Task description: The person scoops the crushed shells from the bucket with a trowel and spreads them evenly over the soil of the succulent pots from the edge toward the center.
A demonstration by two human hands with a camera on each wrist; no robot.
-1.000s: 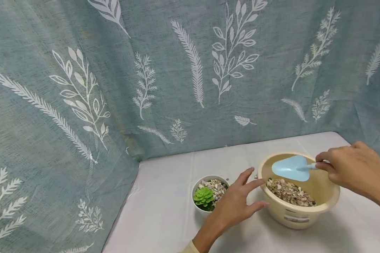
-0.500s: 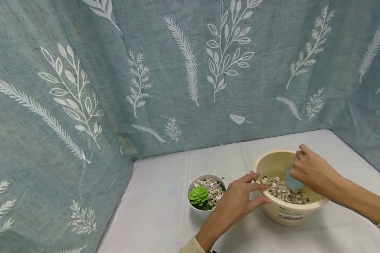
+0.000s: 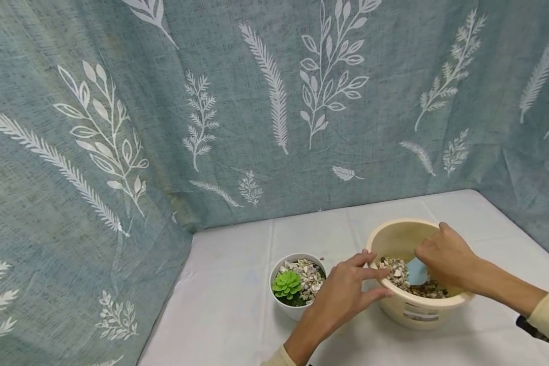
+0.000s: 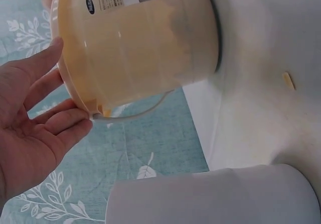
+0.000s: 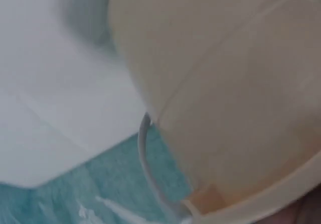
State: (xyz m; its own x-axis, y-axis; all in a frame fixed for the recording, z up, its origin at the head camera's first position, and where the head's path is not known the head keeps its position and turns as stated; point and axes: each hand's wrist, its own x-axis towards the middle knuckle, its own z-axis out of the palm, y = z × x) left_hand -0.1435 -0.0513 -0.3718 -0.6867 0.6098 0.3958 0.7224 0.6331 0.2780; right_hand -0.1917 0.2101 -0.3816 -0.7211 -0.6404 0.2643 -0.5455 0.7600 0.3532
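A cream plastic bucket [image 3: 414,310] with a thin handle [image 4: 135,116] stands on the table, holding a bed of mixed pebbles [image 3: 395,269]. My left hand [image 3: 340,292] holds its near-left rim, fingertips at the edge and thumb against the outside. Inside, my right hand [image 3: 453,259] grips a light blue trowel [image 3: 417,272] whose blade is down among the pebbles; the handle is hidden in the fist. The right wrist view shows mostly the bucket's outer wall [image 5: 225,93]. Left of my left hand sits a white pot [image 3: 283,306] with a green succulent [image 3: 286,283] and pale pebbles.
White cloth covers the table [image 3: 229,284]. A blue-green curtain [image 3: 238,117] with white leaf prints hangs behind and to the left. A small pale chip [image 4: 289,81] lies on the cloth between pot and bucket.
My right hand has brought the trowel down from above the bucket into the pebbles and dug toward the near side. My left hand has moved onto the bucket's rim.
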